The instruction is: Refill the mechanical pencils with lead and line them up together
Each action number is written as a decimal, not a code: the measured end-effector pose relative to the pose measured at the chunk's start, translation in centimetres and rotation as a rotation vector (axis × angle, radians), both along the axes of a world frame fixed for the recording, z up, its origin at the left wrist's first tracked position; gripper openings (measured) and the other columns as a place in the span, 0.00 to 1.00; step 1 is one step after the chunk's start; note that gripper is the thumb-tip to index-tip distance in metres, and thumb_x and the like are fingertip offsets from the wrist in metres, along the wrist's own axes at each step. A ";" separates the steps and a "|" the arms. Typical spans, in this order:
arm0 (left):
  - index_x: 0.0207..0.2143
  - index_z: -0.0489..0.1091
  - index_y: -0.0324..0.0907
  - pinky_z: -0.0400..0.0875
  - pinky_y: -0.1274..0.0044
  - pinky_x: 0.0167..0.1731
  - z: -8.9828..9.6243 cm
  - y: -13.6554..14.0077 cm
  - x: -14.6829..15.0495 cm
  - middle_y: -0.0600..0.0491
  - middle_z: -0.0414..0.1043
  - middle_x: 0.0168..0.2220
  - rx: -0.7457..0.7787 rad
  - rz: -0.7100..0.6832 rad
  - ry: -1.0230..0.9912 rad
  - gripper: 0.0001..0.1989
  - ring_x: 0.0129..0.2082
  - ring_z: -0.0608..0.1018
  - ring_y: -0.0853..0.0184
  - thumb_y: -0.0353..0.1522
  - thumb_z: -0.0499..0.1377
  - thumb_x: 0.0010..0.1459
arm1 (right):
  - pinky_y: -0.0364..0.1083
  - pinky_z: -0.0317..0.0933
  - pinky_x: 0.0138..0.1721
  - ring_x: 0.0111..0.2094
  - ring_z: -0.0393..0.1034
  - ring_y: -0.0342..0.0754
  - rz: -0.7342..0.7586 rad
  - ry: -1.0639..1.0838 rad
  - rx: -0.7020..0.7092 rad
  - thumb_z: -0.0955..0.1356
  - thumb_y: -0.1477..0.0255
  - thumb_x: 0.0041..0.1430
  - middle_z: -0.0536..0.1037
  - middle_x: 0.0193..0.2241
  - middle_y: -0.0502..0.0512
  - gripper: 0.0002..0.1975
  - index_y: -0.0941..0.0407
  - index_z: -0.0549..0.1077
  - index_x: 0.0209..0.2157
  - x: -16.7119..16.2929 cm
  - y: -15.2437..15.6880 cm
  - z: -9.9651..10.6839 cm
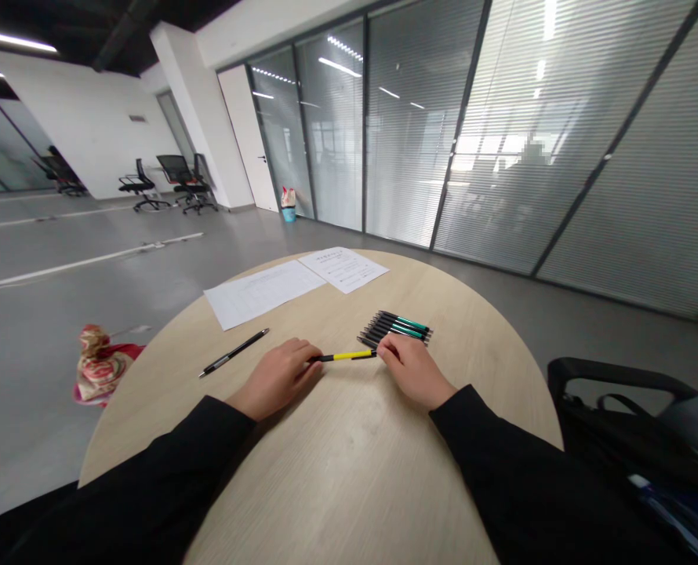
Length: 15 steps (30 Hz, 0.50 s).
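A yellow and black pen (352, 355) lies level between my two hands, just above or on the table. My left hand (281, 375) is closed on its dark left end. At the other end, the fingers of my right hand (411, 367) pinch the black tip. Right behind my right hand sits a row of several black pens with green parts (397, 323), side by side and partly hidden by that hand. To the left of my left hand, a single black pen with a silvery section (234, 353) rests at a slant.
Two printed paper sheets (267, 290) lie at the far side of the round wooden table (349, 486). A black chair (619, 384) stands close on the right. On the floor at left is a patterned bag (99, 365). Office chairs (176, 173) and a glass partition (408, 133) are farther off.
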<state>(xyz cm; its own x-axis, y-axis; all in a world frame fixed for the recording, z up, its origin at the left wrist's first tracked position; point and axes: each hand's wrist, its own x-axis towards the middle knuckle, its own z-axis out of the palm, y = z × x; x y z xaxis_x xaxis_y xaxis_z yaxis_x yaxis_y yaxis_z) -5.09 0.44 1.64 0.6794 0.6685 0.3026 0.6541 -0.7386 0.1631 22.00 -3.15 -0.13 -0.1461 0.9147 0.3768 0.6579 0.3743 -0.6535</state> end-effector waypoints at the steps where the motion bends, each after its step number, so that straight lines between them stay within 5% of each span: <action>1: 0.40 0.73 0.41 0.69 0.70 0.36 0.0 0.0 0.0 0.47 0.75 0.36 0.000 -0.002 -0.001 0.11 0.36 0.75 0.61 0.35 0.52 0.67 | 0.43 0.53 0.33 0.30 0.67 0.46 0.002 -0.001 -0.001 0.64 0.75 0.64 0.74 0.27 0.51 0.09 0.57 0.70 0.29 0.0 0.0 0.0; 15: 0.40 0.73 0.41 0.70 0.70 0.38 -0.1 0.0 -0.1 0.46 0.75 0.37 -0.019 0.003 0.013 0.13 0.37 0.75 0.61 0.35 0.50 0.67 | 0.43 0.52 0.31 0.28 0.65 0.44 -0.001 0.002 -0.011 0.64 0.74 0.63 0.73 0.25 0.50 0.09 0.57 0.71 0.29 0.0 0.0 0.0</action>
